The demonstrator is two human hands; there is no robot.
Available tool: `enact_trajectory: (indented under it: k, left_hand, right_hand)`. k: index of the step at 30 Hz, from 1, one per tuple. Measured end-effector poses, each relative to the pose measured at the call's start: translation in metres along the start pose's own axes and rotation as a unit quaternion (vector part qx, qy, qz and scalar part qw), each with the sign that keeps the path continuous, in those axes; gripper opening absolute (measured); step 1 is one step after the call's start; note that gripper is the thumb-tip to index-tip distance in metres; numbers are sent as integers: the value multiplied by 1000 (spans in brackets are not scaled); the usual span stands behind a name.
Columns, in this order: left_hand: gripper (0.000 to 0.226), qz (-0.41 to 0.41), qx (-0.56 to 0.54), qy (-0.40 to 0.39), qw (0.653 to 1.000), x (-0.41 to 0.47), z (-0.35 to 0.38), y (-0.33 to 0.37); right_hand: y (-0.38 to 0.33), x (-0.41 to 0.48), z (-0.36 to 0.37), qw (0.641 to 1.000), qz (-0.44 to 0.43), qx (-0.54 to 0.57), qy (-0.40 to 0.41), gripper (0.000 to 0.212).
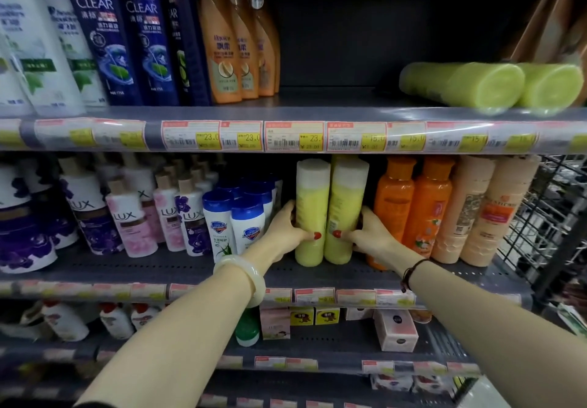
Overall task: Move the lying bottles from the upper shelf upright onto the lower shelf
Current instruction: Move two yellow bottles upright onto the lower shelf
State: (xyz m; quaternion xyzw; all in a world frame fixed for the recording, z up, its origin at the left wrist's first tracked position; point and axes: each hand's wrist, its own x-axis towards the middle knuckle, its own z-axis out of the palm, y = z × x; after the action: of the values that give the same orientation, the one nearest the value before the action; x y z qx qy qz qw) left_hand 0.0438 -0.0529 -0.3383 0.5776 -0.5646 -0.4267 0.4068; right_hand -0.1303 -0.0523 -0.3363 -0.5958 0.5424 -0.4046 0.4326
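Observation:
Two yellow-green bottles stand upright side by side on the lower shelf. My left hand grips the left bottle from its left side. My right hand grips the right bottle from its right side. Both thumbs rest on the bottle fronts. Three more yellow-green bottles lie on their sides at the right end of the upper shelf: one at the left, one in the middle, one at the right, with their round bases facing me.
Blue-capped white bottles stand just left of the held pair, orange bottles just right. Lux bottles fill the lower shelf's left. Clear and orange shampoo bottles line the upper shelf's left. A wire rack stands at the right.

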Motion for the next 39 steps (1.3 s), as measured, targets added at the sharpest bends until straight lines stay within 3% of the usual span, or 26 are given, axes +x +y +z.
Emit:
enact_trajectory:
  k: [12,39]
  left_hand:
    - [88,4,5,36,999,25,4,-9]
    - [84,-32,-18,29,999,34,6,-7]
  right_hand:
    - [7,17,15,999,-13,19,36,61]
    - [7,24,20,999,9,-9,41,55]
